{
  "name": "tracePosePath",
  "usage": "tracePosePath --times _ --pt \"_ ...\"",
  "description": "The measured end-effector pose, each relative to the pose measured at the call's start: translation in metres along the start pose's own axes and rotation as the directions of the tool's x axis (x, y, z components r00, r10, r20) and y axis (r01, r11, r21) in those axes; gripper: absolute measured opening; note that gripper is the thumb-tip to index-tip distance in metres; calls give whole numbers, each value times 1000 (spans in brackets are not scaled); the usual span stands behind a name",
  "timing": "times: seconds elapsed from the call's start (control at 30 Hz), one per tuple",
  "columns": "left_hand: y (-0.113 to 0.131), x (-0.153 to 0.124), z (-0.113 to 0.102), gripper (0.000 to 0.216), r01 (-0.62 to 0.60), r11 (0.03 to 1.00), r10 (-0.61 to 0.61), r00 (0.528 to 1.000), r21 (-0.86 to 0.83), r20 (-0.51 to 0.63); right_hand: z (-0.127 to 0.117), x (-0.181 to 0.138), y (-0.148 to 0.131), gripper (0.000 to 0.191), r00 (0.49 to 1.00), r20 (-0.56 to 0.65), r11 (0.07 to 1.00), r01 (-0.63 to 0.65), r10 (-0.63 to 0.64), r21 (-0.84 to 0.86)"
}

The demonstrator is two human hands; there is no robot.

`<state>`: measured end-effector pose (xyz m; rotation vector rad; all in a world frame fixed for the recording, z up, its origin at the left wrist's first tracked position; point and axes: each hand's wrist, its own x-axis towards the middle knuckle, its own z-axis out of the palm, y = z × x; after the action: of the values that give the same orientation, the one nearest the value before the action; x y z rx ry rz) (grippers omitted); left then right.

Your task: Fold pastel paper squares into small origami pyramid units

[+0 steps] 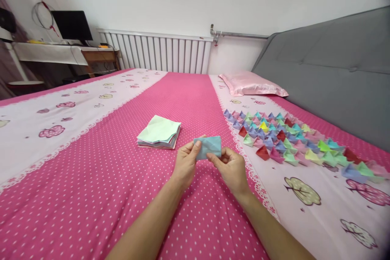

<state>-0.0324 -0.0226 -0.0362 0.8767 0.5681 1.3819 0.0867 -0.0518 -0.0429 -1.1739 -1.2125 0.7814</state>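
Observation:
A small folded sheet of light blue paper [210, 146] is held up between my two hands, just above the bed. My left hand [186, 160] pinches its left edge, thumb on the near face. At its lower right corner, my right hand [232, 167] grips it between thumb and fingers. Beyond my left hand lies a stack of square paper sheets [160, 130], pale green on top with other colours showing at the edges. To the right stand rows of folded paper boats [280, 136] in several colours.
The bed [122, 187] has a pink dotted cover with white printed bands. A pink pillow [252, 83] lies at the far right, against a grey headboard [332, 57]. Behind are a white radiator [158, 50] and a desk [88, 55] with a monitor [73, 25].

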Motion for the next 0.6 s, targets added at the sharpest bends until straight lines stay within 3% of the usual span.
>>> tracePosePath --times 0.6 --pt "1 0 0 34 42 999 -44 997 -24 -64 1 -2 -6 27 999 42 1000 -11 11 15"
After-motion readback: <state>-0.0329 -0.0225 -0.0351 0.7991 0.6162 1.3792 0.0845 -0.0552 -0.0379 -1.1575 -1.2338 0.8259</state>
